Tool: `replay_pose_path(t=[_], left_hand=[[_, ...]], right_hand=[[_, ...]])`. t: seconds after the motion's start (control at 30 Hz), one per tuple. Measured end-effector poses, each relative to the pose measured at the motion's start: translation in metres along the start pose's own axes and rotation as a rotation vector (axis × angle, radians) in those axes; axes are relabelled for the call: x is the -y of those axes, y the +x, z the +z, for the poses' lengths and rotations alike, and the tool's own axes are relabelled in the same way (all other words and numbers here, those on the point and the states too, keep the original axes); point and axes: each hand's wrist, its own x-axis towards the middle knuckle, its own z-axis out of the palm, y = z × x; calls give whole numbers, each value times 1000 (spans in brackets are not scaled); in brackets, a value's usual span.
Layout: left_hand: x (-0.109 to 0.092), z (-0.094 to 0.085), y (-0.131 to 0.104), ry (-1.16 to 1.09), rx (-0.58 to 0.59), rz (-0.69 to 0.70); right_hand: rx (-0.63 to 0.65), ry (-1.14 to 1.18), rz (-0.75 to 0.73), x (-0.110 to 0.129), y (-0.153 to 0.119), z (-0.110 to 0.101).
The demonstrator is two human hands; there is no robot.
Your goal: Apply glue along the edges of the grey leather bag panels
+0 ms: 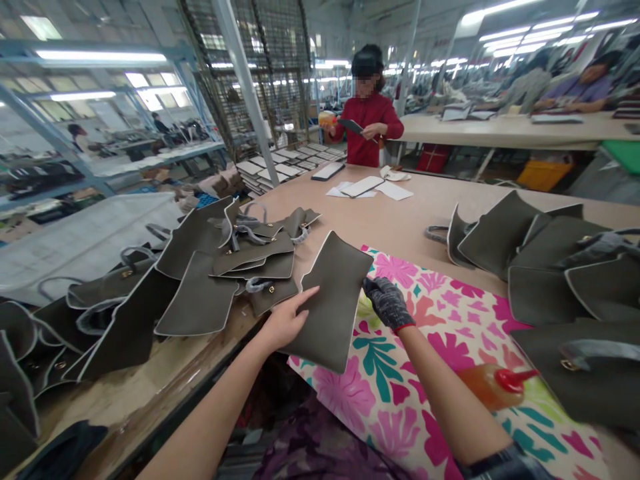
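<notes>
Head view: purple patterned clothing (325,443) is filling the bottom edge. A bottle (493,387) with a red nozzle is sitting just beside the right forearm, on a floral sheet (395,433) that is covering the near part of the tabletop (425,223). A dark green panel (333,313) with pale edges is lying between the two hands, partly over the sheet's left side. The bare left hand (291,320) is resting at the panel's left edge, thumb and index finger spreading apart on its face; the other fingers are hiding, so I cannot tell whether it is gripping. The right hand (387,302), wearing a grey glove, is curling closed on the panel's right edge.

To the left, a heap (193,293) of similar green pieces is spreading, some bearing handles in grey wrapping. Another pile (537,260) is lying to the right, overlapping the sheet's edge. Farther across, white pieces (364,187) are lying on the tabletop near its far edge. Beyond them a person in red (367,133) is standing, holding a dark piece (351,126). Behind, a second tabletop (450,133) is stretching right, above an orange crate (544,175), and strip lights (103,56) are glowing overhead.
</notes>
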Motion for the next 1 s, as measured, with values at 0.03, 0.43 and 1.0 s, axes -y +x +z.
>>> replay_pose_path(t=[0.03, 0.43, 1.0], left_hand=[[-2, 0, 0, -2, -3, 10], [-16, 6, 5, 47, -84, 38], [-41, 31, 26, -109, -171, 143]], right_hand=[[12, -10, -5, -1, -2, -2], [86, -36, -134, 24, -77, -31], [-266, -174, -269, -49, -214, -51]])
